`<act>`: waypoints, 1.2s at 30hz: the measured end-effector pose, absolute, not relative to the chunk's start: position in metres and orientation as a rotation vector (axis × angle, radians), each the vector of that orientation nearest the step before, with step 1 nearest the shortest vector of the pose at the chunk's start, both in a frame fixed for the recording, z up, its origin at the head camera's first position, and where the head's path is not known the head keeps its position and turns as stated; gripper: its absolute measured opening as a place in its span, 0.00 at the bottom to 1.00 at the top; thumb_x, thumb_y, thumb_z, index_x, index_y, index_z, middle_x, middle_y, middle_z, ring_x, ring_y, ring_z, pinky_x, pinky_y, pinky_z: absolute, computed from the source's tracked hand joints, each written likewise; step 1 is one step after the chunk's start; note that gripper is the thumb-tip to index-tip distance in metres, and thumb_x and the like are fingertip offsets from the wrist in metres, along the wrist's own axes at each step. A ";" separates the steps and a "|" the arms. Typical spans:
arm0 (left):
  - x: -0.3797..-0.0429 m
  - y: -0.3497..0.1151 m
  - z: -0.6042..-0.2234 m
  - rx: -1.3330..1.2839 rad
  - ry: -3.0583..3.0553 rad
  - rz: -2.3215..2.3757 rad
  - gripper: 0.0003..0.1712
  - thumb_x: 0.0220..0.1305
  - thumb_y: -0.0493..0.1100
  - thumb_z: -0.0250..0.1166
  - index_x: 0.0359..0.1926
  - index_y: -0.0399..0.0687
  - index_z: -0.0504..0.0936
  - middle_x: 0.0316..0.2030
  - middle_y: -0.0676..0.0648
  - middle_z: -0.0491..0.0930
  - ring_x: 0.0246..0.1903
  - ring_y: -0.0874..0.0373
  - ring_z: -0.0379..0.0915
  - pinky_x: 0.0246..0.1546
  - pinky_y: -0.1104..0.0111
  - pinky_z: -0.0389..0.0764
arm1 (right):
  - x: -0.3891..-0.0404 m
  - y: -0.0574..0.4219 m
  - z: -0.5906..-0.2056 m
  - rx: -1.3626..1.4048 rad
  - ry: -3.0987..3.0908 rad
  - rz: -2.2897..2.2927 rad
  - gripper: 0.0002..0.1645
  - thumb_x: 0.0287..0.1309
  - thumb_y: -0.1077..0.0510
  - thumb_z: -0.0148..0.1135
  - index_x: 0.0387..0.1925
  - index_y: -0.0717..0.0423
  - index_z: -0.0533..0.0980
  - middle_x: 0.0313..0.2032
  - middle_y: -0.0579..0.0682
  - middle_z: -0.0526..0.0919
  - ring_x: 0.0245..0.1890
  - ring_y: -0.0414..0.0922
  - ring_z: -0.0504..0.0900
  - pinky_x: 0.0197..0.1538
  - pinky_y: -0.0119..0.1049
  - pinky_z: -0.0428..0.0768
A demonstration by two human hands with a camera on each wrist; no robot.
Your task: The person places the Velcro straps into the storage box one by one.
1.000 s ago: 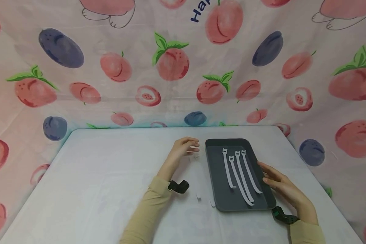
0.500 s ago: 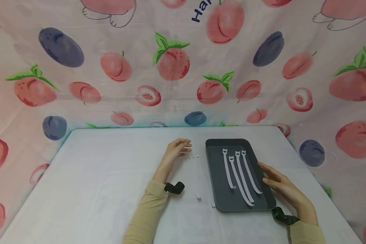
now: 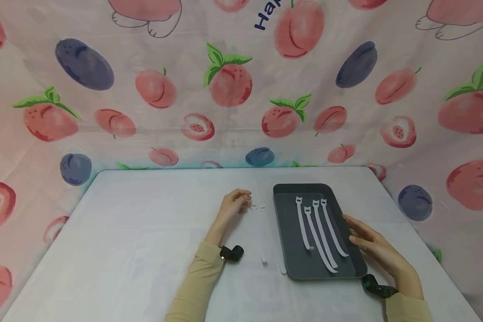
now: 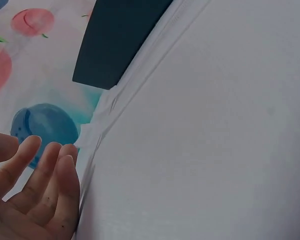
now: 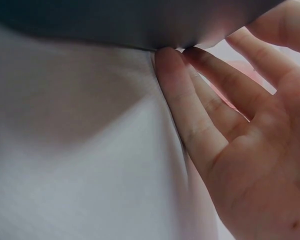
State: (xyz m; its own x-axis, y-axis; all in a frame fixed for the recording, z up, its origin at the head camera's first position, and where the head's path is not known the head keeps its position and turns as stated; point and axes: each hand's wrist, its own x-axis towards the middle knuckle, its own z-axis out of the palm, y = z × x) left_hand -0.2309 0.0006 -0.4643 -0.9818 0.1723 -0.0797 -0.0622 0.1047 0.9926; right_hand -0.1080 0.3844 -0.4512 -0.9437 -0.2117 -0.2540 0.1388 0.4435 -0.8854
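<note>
My left hand (image 3: 233,205) is low over the white table, beside the slotted heads of two white cable ties (image 3: 264,261) that lie there, faint against the cloth. Its fingers (image 4: 67,185) are loosely bent in the left wrist view, with nothing held. At the right, my right hand (image 3: 380,250) touches the long side of a dark grey tray (image 3: 294,268). Straight fingertips (image 5: 172,62) meet the tray's outer wall in the right wrist view. Several white cable ties (image 3: 315,232) with slotted heads lie lengthwise inside the tray, heads toward the far end.
The white-covered table (image 3: 137,241) extends to both sides of the arms. A fruit-print cloth (image 3: 225,147) hangs behind it and at the sides. Black wrist cameras (image 3: 232,253) are strapped to both wrists.
My left hand has drawn a little left, off the heads of the cable ties on the table, then slightly nearer me. The right hand stays at the tray's side.
</note>
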 end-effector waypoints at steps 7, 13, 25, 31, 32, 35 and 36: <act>-0.230 -0.001 -0.470 0.112 2.173 2.019 0.15 0.65 0.41 0.52 0.48 0.40 0.78 0.45 0.36 0.79 0.44 0.44 0.78 0.41 0.62 0.81 | -0.108 0.385 -0.450 -0.050 2.356 -1.506 0.38 0.63 0.50 0.50 0.70 0.40 0.47 0.71 0.61 0.42 0.69 0.66 0.40 0.60 0.70 0.49; -0.230 0.001 -0.471 0.187 2.210 1.978 0.15 0.65 0.39 0.52 0.48 0.38 0.77 0.43 0.35 0.79 0.40 0.49 0.79 0.37 0.67 0.80 | -0.108 0.385 -0.450 -0.053 2.344 -1.513 0.38 0.63 0.51 0.50 0.70 0.40 0.46 0.71 0.60 0.42 0.68 0.65 0.39 0.60 0.70 0.49; -0.222 0.005 -0.464 0.332 2.343 1.860 0.13 0.60 0.33 0.54 0.45 0.35 0.79 0.36 0.33 0.80 0.35 0.45 0.76 0.34 0.70 0.76 | -0.107 0.387 -0.453 -0.109 2.393 -1.480 0.36 0.64 0.50 0.48 0.70 0.38 0.47 0.70 0.61 0.45 0.53 0.11 0.53 0.62 0.49 0.66; -0.228 0.005 -0.476 0.284 2.381 1.828 0.12 0.58 0.33 0.56 0.42 0.41 0.81 0.35 0.38 0.81 0.29 0.61 0.75 0.31 0.76 0.74 | -0.107 0.386 -0.453 -0.111 2.387 -1.485 0.36 0.64 0.50 0.48 0.70 0.38 0.46 0.70 0.62 0.45 0.52 0.12 0.53 0.61 0.65 0.57; -0.228 0.005 -0.476 0.280 2.382 1.833 0.12 0.58 0.33 0.56 0.42 0.41 0.81 0.35 0.38 0.81 0.28 0.62 0.74 0.31 0.75 0.74 | -0.107 0.386 -0.453 -0.108 2.389 -1.479 0.36 0.64 0.50 0.48 0.70 0.38 0.46 0.70 0.61 0.45 0.52 0.12 0.53 0.61 0.64 0.58; -0.227 0.005 -0.476 0.267 2.387 1.852 0.11 0.57 0.33 0.58 0.41 0.40 0.81 0.33 0.39 0.81 0.26 0.64 0.71 0.29 0.76 0.73 | -0.107 0.386 -0.453 -0.104 2.391 -1.467 0.36 0.64 0.50 0.47 0.70 0.37 0.46 0.70 0.61 0.46 0.52 0.13 0.53 0.61 0.62 0.60; -0.227 0.005 -0.476 0.260 2.386 1.859 0.10 0.57 0.33 0.58 0.40 0.41 0.82 0.32 0.39 0.81 0.25 0.64 0.71 0.28 0.76 0.73 | -0.107 0.386 -0.452 -0.103 2.389 -1.466 0.36 0.65 0.50 0.47 0.70 0.37 0.46 0.70 0.61 0.46 0.52 0.13 0.54 0.61 0.61 0.61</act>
